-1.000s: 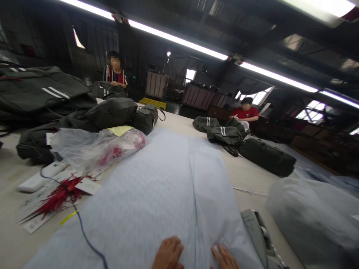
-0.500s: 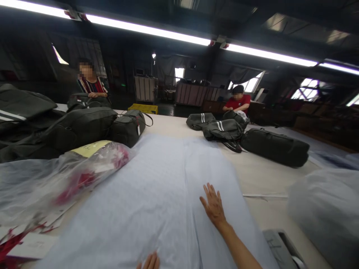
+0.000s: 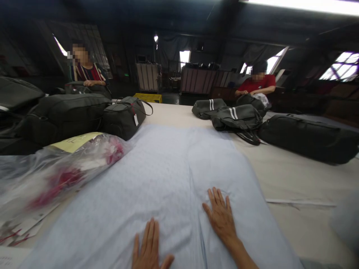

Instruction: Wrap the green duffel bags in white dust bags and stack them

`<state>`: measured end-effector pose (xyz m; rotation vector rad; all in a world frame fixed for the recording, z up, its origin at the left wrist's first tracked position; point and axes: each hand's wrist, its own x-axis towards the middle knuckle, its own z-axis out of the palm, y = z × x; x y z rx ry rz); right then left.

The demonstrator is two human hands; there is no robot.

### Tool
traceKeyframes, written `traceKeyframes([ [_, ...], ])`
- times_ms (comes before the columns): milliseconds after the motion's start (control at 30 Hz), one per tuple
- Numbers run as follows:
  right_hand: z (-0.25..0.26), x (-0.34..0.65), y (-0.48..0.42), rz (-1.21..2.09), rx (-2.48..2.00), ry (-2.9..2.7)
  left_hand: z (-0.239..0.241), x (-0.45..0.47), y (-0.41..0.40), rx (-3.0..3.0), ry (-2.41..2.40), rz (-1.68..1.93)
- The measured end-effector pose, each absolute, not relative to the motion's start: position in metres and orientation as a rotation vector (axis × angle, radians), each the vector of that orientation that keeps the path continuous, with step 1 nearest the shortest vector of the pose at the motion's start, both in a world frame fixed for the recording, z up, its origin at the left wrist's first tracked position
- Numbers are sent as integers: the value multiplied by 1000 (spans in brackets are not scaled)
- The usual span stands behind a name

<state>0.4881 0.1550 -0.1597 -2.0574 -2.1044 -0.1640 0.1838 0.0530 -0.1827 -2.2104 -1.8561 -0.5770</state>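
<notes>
A large pale blue plastic sheet (image 3: 157,168) lies spread over the table in front of me, with a lengthwise fold or overlap right of its middle. My left hand (image 3: 148,246) rests flat on its near part, fingers straight and thumb out. To the right of the fold, my right hand (image 3: 221,218) lies palm down with its fingers spread, and small wrinkles show around it. Neither hand holds anything. Whether the sheet is one layer or several, I cannot tell.
Left of the sheet lies a clear plastic bag (image 3: 84,164) with red-stringed tags inside. Dark bags (image 3: 123,117) stand behind it. More dark bags (image 3: 235,116) and a long dark bag (image 3: 308,136) lie at the right. Two people work across the table; a yellow crate (image 3: 148,98) stands beyond.
My left hand has come further forward onto the sheet and more of it shows. My right hand stays spread on the sheet's right part. The view has tipped down and shifted.
</notes>
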Motion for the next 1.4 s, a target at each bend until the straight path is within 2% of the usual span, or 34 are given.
traceKeyframes([
  [200,-153,486,153,-140,-2076,-2115,-168,226,121,-2290,-1706,-539],
  [633,-147,485,153,-70,-2084,-2097,-130,229,126,-2313,-2217,-932],
  [800,-147,485,154,-74,-2075,-2081,-131,218,128,-2387,-2258,-1063],
  [1167,-147,484,153,-122,-2081,-2098,-125,229,127,-2282,-2216,-846],
  [1400,-146,484,154,-141,-2084,-2094,-133,221,128,-2326,-2235,-1075],
])
